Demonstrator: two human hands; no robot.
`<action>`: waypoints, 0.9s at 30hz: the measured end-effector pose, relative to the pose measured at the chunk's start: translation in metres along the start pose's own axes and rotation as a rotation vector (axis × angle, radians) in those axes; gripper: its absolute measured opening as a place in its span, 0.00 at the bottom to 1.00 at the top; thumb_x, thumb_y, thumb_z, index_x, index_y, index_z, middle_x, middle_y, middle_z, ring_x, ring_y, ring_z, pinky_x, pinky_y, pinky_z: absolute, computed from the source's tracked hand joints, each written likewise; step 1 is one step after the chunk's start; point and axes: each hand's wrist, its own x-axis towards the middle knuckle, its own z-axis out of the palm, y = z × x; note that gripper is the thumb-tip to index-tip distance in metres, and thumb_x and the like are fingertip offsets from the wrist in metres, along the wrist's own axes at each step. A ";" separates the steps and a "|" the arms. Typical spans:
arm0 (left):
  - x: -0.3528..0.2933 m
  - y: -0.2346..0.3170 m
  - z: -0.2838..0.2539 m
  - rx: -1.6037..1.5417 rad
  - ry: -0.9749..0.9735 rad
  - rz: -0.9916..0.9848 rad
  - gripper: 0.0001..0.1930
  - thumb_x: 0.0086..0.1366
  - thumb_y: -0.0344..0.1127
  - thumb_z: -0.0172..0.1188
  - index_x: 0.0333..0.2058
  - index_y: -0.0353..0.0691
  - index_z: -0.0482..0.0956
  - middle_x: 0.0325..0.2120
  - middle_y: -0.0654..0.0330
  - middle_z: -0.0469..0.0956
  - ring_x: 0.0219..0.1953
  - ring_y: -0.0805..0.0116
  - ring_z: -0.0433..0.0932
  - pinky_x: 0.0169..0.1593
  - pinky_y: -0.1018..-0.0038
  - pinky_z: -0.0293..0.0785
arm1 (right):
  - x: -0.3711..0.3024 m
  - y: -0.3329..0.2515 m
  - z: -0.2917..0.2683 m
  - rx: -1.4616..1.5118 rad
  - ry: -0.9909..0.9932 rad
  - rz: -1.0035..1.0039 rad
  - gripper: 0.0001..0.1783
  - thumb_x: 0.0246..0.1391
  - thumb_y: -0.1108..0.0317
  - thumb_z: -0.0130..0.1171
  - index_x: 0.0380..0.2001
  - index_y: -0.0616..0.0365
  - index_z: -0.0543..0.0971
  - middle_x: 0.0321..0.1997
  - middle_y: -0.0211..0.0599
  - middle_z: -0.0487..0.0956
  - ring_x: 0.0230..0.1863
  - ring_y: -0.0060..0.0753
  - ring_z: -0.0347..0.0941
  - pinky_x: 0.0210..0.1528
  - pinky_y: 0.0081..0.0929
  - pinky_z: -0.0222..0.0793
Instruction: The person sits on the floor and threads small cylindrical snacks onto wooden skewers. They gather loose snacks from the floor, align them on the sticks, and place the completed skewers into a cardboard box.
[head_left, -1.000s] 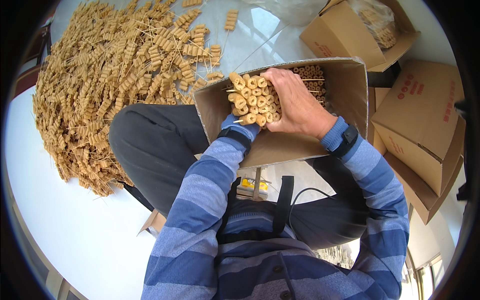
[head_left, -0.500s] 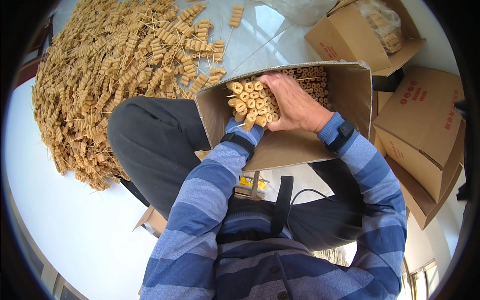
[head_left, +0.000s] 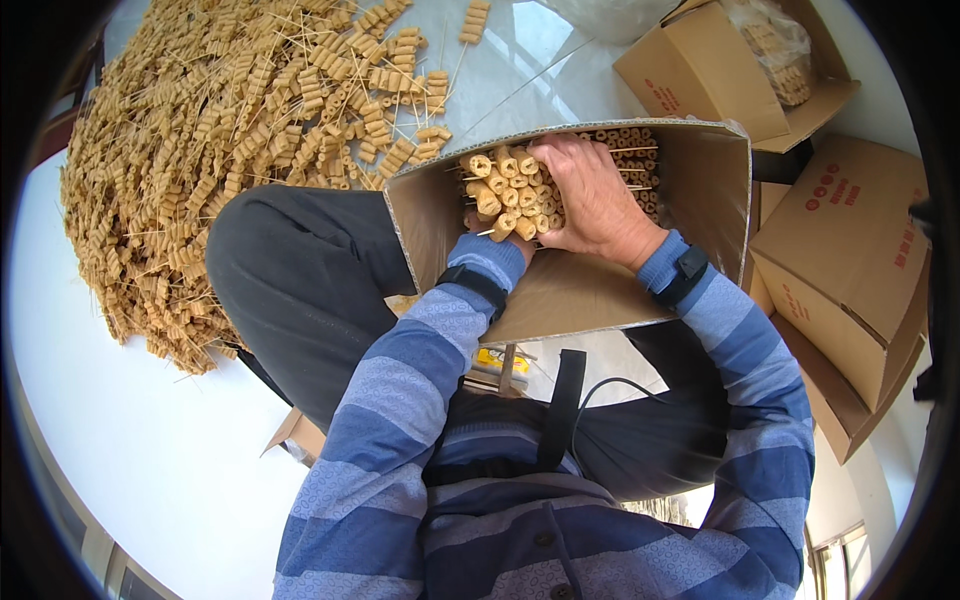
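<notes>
Gripping a bundle of skewered tubes [head_left: 514,196] in the carton [head_left: 590,290] at upper centre, the right hand [head_left: 592,205] cups its side, sensibly for something light and brittle-looking; the left hand's [head_left: 523,246] mostly hidden hold I can't tell.

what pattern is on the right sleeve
The right sleeve has broad light-and-dark-blue stripes, clearest in the head view.

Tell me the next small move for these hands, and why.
Probably ease the bundle of skewered tubular snacks further down into the cardboard box, with the right hand against its side: its uneven ends seem higher than the packed rows alongside, and the left hand, mostly hidden, appears to support it.
</notes>
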 end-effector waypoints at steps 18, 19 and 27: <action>0.000 -0.008 0.021 -0.029 0.055 0.063 0.27 0.67 0.45 0.50 0.64 0.46 0.68 0.60 0.47 0.73 0.60 0.45 0.73 0.65 0.59 0.67 | -0.006 0.001 0.004 0.102 -0.034 0.046 0.51 0.31 0.60 0.77 0.60 0.60 0.62 0.57 0.53 0.69 0.60 0.58 0.65 0.65 0.48 0.60; 0.000 -0.007 0.022 0.081 0.063 0.098 0.27 0.67 0.45 0.50 0.64 0.46 0.68 0.60 0.46 0.73 0.60 0.45 0.73 0.65 0.59 0.67 | -0.007 0.000 0.006 0.078 -0.032 0.052 0.51 0.31 0.60 0.77 0.60 0.60 0.63 0.57 0.53 0.69 0.60 0.58 0.65 0.65 0.49 0.60; -0.003 0.008 0.019 0.180 -0.117 0.019 0.23 0.68 0.38 0.46 0.60 0.45 0.73 0.56 0.48 0.77 0.60 0.46 0.73 0.65 0.56 0.67 | -0.006 0.008 0.019 -0.053 -0.089 0.018 0.50 0.33 0.60 0.76 0.61 0.61 0.63 0.60 0.52 0.68 0.63 0.55 0.64 0.65 0.50 0.59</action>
